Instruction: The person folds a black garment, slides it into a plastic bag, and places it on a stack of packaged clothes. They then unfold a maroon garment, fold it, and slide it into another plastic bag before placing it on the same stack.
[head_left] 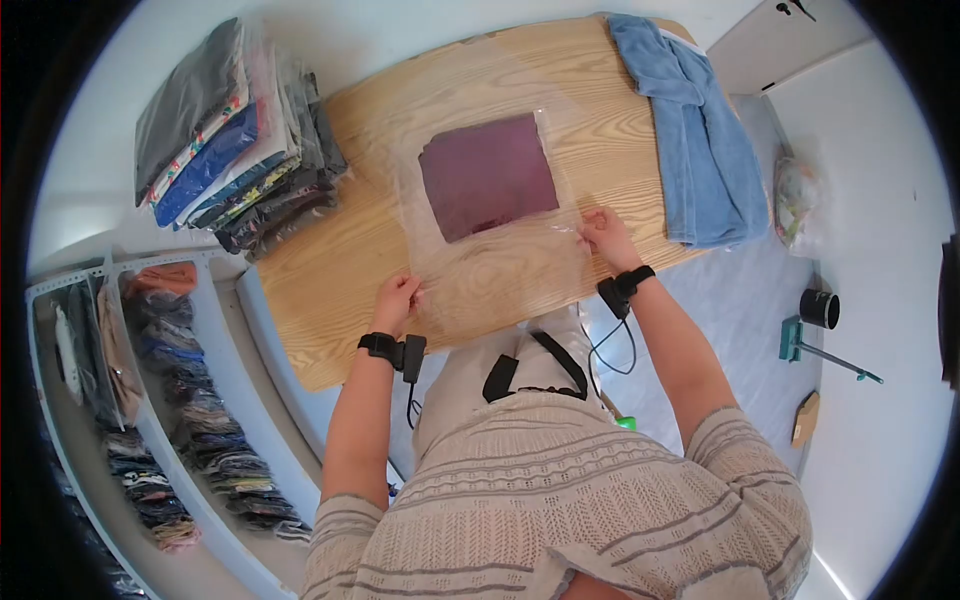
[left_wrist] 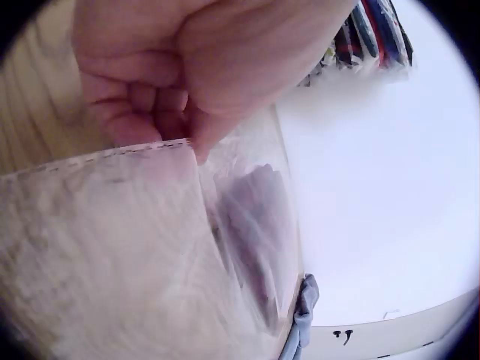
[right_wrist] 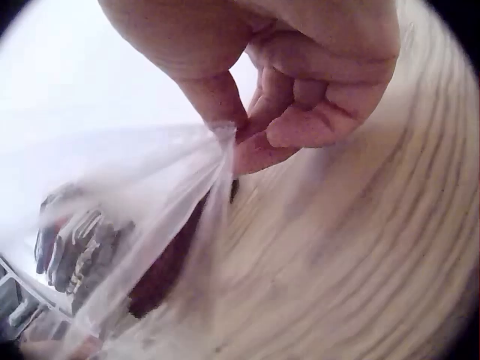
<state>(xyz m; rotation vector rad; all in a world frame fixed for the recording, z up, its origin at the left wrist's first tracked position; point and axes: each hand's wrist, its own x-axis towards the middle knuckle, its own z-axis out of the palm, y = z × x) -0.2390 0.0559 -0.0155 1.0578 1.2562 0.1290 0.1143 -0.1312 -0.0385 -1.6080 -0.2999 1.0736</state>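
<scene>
A folded dark purple garment (head_left: 490, 175) lies inside a clear plastic bag (head_left: 500, 275) on the wooden table. My left hand (head_left: 398, 300) pinches the bag's near left side between thumb and fingers; in the left wrist view, a dashed line runs along the plastic edge (left_wrist: 97, 156) at the fingertips. With thumb and forefinger, my right hand (head_left: 608, 238) pinches the right side of the bag. In the right wrist view the plastic film (right_wrist: 172, 202) is drawn into taut folds from that pinch, and the purple cloth (right_wrist: 169, 274) shows behind it.
At the table's back left stands a stack of bagged garments (head_left: 230, 140). A folded blue garment (head_left: 700, 150) lies along the right end of the wooden table (head_left: 320, 340). Shelves (head_left: 180, 400) of folded clothes stand at left. A black bin (head_left: 819, 309) and a green dustpan (head_left: 791, 340) are on the floor at right.
</scene>
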